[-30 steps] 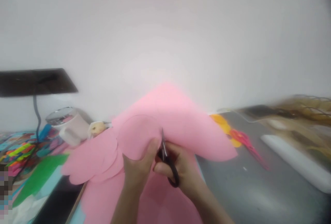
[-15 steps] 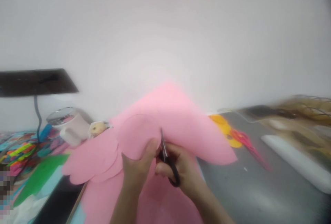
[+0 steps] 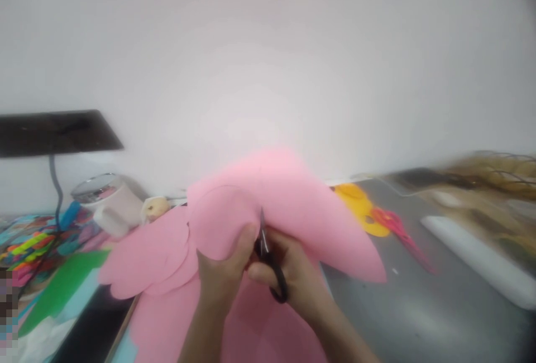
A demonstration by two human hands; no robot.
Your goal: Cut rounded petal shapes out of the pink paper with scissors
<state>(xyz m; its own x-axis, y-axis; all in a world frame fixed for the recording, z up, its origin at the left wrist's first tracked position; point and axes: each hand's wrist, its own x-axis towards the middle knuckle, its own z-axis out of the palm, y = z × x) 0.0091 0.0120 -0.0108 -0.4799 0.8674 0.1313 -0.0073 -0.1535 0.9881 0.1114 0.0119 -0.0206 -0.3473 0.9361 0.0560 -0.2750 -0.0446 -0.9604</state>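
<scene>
A large pink sheet (image 3: 301, 201), like felt or craft foam, is held up before me, its far edge bent. My left hand (image 3: 228, 265) pinches it, thumb on top, over an area where a curved outline shows. In my right hand (image 3: 288, 268) are black-handled scissors (image 3: 263, 240), fingers wrapped round the loops. Their blades point away from me and lie at the sheet, just right of my left thumb. Rounded pink cut pieces (image 3: 151, 251) lie overlapping to the left of my left hand.
Pink-handled scissors (image 3: 402, 234) lie beside yellow pieces (image 3: 355, 206) on the grey table (image 3: 377, 318). A white roll (image 3: 477, 259) is at the right. Leftward stand a white mug (image 3: 119, 206), a green sheet (image 3: 67, 285) and colourful craft scraps (image 3: 33, 246). A wall rises behind.
The far corner of the pink sheet has dropped and its right corner has sunk slightly. The scissors have tilted a little; both hands stay nearly in place.
</scene>
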